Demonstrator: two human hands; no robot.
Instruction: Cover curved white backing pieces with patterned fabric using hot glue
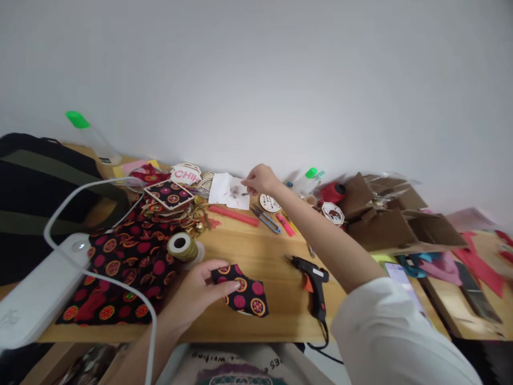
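My left hand (200, 291) pinches a small black fabric piece (244, 291) with pink and orange round patterns, held over the front of the wooden table. Stretched forward, my right hand (258, 179) is closed over the edge of a white paper (226, 190) with small dark bits on it. Whatever its fingertips grip is too small to make out. Below that paper lie a red stick (234, 215) and blue-handled thread snips (266, 219). A black hot glue gun (315, 280) with an orange trigger rests between my arms.
Patterned cloth (128, 267) and a gold ribbon spool (182, 247) lie at left, by a white device (44, 289) whose cable arches up. A dark bag (48, 198) stands at far left. Cardboard boxes (385, 227), a phone (404, 286) and fabric scraps (436, 267) sit right.
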